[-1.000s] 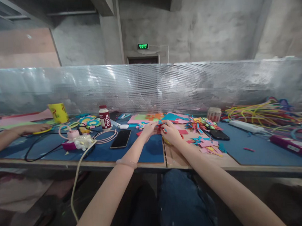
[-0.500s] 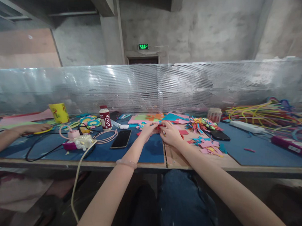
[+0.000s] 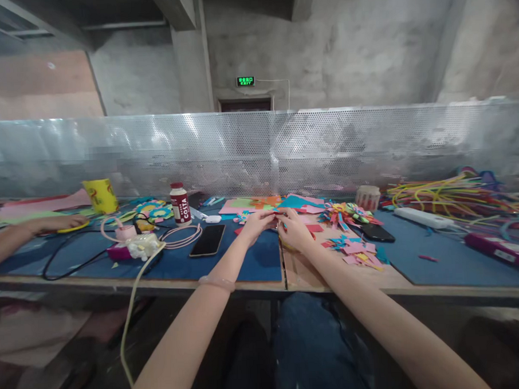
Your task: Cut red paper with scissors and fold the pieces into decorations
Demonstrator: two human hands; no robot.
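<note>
My left hand (image 3: 258,225) and my right hand (image 3: 294,229) meet over the middle of the table. Both are closed, fingertips together, on a small piece of red paper (image 3: 276,214), most of which their fingers hide. A bit of something yellow shows under my right palm, too small to make out. Just behind the hands lie pink, orange and blue paper sheets (image 3: 300,202). To the right are a cluster of colourful paper flowers (image 3: 344,214) and a loose heap of pink, blue and yellow paper cuttings (image 3: 360,252).
Left of my hands are a black phone (image 3: 207,241), a Costa bottle (image 3: 179,205) and a power strip with cables (image 3: 143,245). Another person's hand (image 3: 58,222) rests by a yellow ring. At right lie a dark phone (image 3: 377,232), a white bar (image 3: 424,217) and pipe cleaners (image 3: 435,195).
My fingers have shifted slightly around the red paper, and less of it shows. My right hand has turned a little. The other person's hand stays about where it was.
</note>
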